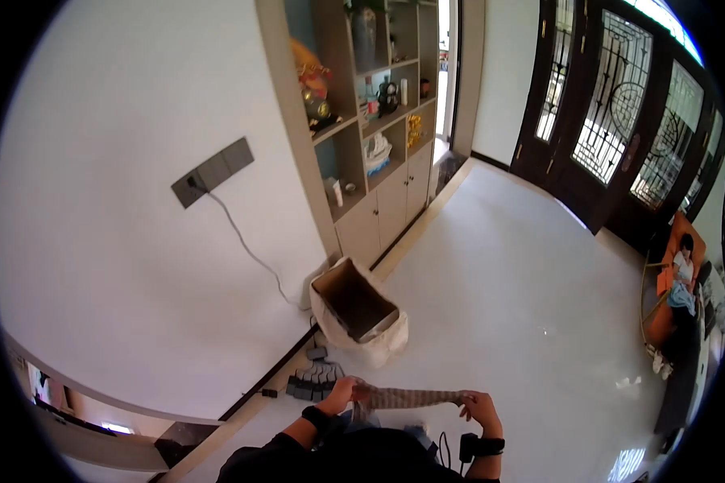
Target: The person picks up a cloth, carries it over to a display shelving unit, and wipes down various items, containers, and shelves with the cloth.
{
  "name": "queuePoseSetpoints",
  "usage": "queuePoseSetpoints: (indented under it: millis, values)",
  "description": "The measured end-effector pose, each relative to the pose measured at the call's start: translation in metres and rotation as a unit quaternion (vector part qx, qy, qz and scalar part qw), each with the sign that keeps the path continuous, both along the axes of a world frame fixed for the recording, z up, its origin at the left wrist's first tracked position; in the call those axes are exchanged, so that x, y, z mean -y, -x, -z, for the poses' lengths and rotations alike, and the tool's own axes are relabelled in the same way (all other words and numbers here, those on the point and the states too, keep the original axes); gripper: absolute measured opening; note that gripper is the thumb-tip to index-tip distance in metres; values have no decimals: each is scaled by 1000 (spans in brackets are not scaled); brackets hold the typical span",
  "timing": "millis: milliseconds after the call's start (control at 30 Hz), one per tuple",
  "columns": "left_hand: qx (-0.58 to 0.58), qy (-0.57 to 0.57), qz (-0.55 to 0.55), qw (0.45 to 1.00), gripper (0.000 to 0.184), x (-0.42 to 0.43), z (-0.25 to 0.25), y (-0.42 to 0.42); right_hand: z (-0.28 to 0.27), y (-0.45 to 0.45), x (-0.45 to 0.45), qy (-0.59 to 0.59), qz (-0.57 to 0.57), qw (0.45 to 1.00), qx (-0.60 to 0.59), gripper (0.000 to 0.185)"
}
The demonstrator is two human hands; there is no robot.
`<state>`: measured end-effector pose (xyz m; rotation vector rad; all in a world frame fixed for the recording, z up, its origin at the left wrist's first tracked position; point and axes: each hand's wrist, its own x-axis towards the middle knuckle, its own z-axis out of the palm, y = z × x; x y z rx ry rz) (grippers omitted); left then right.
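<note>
Over at the upper left of the frame, a grey socket panel point(227, 163) sits on the wall, and a cable point(244, 241) drops from it toward the floor. Lower down, left of centre, a cluster of grey power adapters point(314, 381) lies on the floor beside the wall, just past the left hand point(346, 394). That hand, with a black band point(317, 417) at its wrist, reaches up and inward, its fingers closed around the left end of a striped cloth strip point(415, 398); a loose part hangs below the grip. Above, near the centre, stands an open-topped box in a pale cover point(388, 346), beyond the hands and apart from the cloth. The strip lies at the bottom centre, between the two hands, its long axis running nearly level across the frame, so neither hand is nearer. At its right end the right hand point(482, 409) is bent inward at the wrist, thumb and fingers appearing to pinch the tip. Farther out, at the right edge, a person point(682, 270) sits on an orange seat.
</note>
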<state>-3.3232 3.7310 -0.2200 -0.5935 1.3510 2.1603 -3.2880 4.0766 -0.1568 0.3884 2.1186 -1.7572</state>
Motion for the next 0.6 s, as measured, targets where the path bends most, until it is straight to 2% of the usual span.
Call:
queuePoseSetpoints:
  millis: [67,133,200,300,400,433,500,600]
  values:
    - [-43,-12,33,998,24,-31,-30,21,0,18,-42,-8,23,1000,-5,20]
    - [-42,28,31,998,20,-62,-53,46,3,38,-74,-56,2,998,-3,19]
    - [-76,58,78,992,18,-76,-50,61,9,58,-93,-53,-9,999,3,17]
    - [-85,74,18,993,17,-103,-56,95,8,94,-95,32,53,998,-28,16]
    - [-81,73,1,994,18,-118,-50,137,11,134,-95,16,51,999,-3,20]
    - [-109,85,-3,990,17,-120,-43,155,7,149,-90,-21,58,998,-15,20]
    - [-146,92,-39,984,16,-130,-22,196,15,180,-94,-11,69,997,-36,20]
    - [-108,69,-63,990,14,-141,-31,257,2,243,-105,-24,69,997,-40,21]
